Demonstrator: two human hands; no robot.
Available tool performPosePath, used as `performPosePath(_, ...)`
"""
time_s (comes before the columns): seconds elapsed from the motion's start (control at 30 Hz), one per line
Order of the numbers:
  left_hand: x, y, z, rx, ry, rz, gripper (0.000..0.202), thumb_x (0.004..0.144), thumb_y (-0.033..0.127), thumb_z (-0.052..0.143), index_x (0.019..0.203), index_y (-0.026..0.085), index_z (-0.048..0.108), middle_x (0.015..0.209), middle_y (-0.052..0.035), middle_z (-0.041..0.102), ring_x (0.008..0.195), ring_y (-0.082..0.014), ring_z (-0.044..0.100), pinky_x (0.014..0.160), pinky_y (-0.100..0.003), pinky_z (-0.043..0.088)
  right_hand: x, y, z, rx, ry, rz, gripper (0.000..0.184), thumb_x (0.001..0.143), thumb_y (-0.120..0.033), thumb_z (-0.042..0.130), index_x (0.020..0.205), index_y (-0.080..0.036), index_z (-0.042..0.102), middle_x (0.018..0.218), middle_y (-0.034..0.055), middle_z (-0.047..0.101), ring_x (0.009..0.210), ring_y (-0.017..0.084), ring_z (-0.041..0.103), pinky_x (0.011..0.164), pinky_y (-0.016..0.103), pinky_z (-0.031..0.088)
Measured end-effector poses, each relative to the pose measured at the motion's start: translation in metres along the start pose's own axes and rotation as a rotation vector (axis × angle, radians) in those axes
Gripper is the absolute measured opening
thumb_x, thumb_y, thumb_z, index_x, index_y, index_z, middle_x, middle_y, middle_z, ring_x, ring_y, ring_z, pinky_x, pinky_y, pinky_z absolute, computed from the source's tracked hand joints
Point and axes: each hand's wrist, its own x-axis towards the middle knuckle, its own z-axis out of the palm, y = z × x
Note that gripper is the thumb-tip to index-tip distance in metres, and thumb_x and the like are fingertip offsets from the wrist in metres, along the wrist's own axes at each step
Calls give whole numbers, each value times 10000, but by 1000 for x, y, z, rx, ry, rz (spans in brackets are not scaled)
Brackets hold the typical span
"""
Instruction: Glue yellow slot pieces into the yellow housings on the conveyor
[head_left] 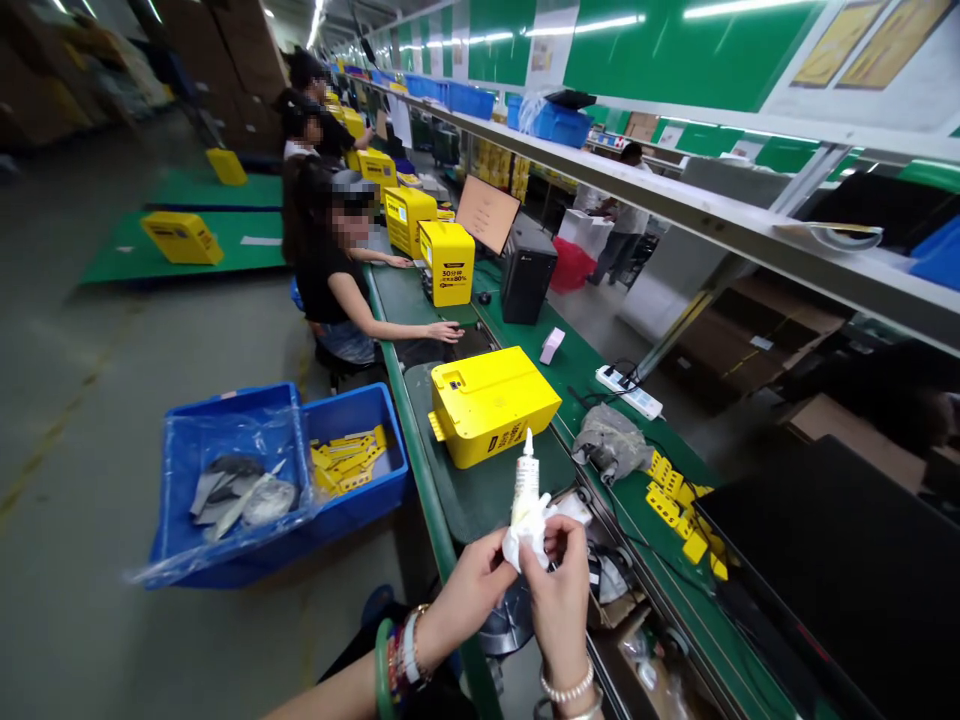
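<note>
Both my hands meet at the bottom centre over the edge of the green conveyor belt [487,490]. My right hand [559,590] grips a small white glue tube [526,482] with its nozzle pointing up. My left hand [476,585] pinches a crumpled white tissue [529,530] wrapped round the tube's lower part. Just beyond the tube, a yellow box-shaped housing [491,400] lies on the belt.
Two blue bins sit on the floor at left: one [225,480] lined with plastic holding grey parts, one [356,455] with yellow plates. Small yellow parts [679,505], a grey rag [611,440] and a power strip [628,392] lie right of the belt. Co-workers [334,270] sit further along, with more yellow housings [448,262].
</note>
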Motion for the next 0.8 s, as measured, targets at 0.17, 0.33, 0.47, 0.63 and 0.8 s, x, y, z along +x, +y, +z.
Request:
performPosePath(0.17,-16,3,0,77,-99,-6,206,839,322,562,816,121,595,572,40,463,508,-97,410,492,-225,325,-9,-1,1,350,-319,218,390,751,-440,703,1028,-181,610,830,33,666,692,185,613,649,306,500)
performPosePath(0.33,-26,-3,-5,-114,-215,-78,332,778,431,660,906,136,578,615,39,511,521,-100,465,508,-227,409,-19,0,-1,393,-352,248,331,767,-519,673,829,-195,638,667,10,645,549,164,570,501,280,462)
performPosePath(0.47,-35,-3,-6,-266,-189,-104,482,802,609,585,939,147,560,590,34,509,493,-90,463,473,-210,426,-26,5,0,379,-366,237,353,788,-547,639,864,-202,634,641,12,646,490,171,563,466,295,455)
performPosePath(0.63,-43,1,2,-219,-27,-103,489,844,633,514,912,149,541,486,67,451,394,-70,391,378,-179,359,-33,3,-3,322,-325,143,345,778,-491,679,932,-183,664,799,56,692,696,210,644,647,328,533)
performPosePath(0.8,-46,14,5,-215,-130,-98,504,835,645,517,906,147,552,479,65,457,371,-73,405,357,-180,364,-39,-7,-15,368,-339,15,379,797,-447,662,1066,-180,670,1012,93,692,859,226,661,799,368,548)
